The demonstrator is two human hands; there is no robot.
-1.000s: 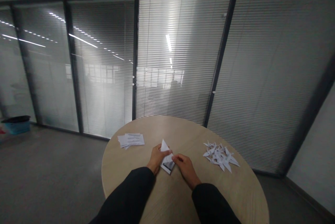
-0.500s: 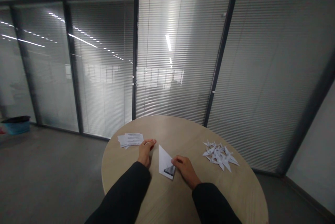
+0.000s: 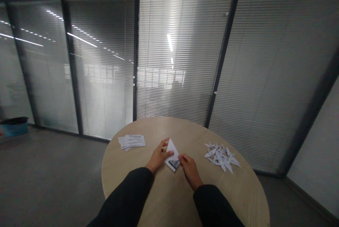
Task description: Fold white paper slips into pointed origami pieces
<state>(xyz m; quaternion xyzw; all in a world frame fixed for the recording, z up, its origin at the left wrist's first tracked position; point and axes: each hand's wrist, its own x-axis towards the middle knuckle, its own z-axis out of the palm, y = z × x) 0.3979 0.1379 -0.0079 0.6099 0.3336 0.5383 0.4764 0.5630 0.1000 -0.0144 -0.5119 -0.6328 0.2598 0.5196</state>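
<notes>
Lengthwise, the folded paper (image 3: 174, 156) runs forward, sharp tip (image 3: 171, 142) pointing away.

From where I stood, no word or number could be read. The loose sheets (image 3: 129, 142) left of the folded paper (image 3: 172, 151) bore lines of print (image 3: 136, 140) too small to make out; the folded paper's dark printed patch (image 3: 174, 164) was equally illegible.

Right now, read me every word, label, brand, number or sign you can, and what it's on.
No text is legible.
Printed sheets: lines of print, too small and blurred to read.
Folded paper at the table's centre: dark patch, no readable lettering.
Origami pieces: no lettering discernible.
</notes>
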